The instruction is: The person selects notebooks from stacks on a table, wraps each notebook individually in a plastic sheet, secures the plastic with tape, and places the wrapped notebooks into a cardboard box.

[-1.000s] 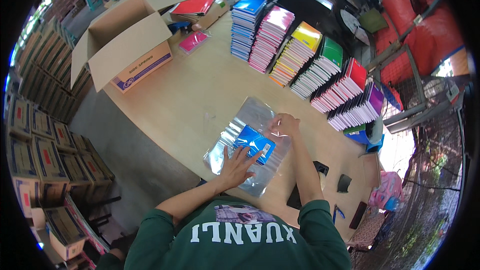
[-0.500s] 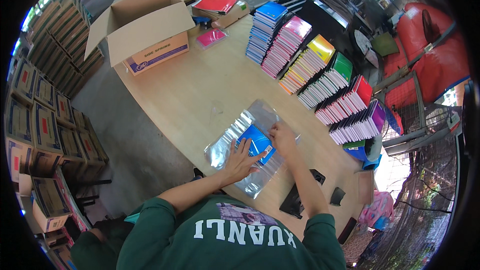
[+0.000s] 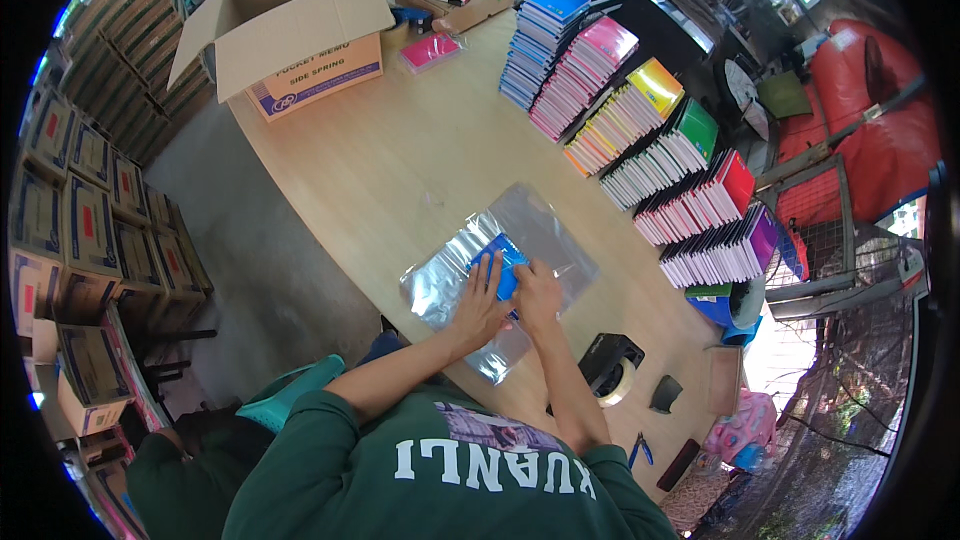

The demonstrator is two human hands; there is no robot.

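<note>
A small blue notebook (image 3: pixel 498 262) lies on a pile of clear plastic bags (image 3: pixel 548 232) on the wooden table (image 3: pixel 400 160). My left hand (image 3: pixel 480 308) rests flat on the bags and covers the near part of the notebook. Beside it, my right hand (image 3: pixel 538 295) presses on the notebook's right side. Both hands touch each other over the notebook. Whether the notebook is inside a bag or on top, I cannot tell.
Slanted rows of notebooks (image 3: pixel 650 150) in blue, pink, yellow, green, red and purple line the far side. An open cardboard box (image 3: pixel 300 35) stands at the table's left end, a tape dispenser (image 3: pixel 612 368) near my right elbow, stacked cartons (image 3: pixel 70 220) on the floor.
My right hand has drawn back from the far edge of the bags and come together with my left hand over the blue notebook. The view has tilted a little.
</note>
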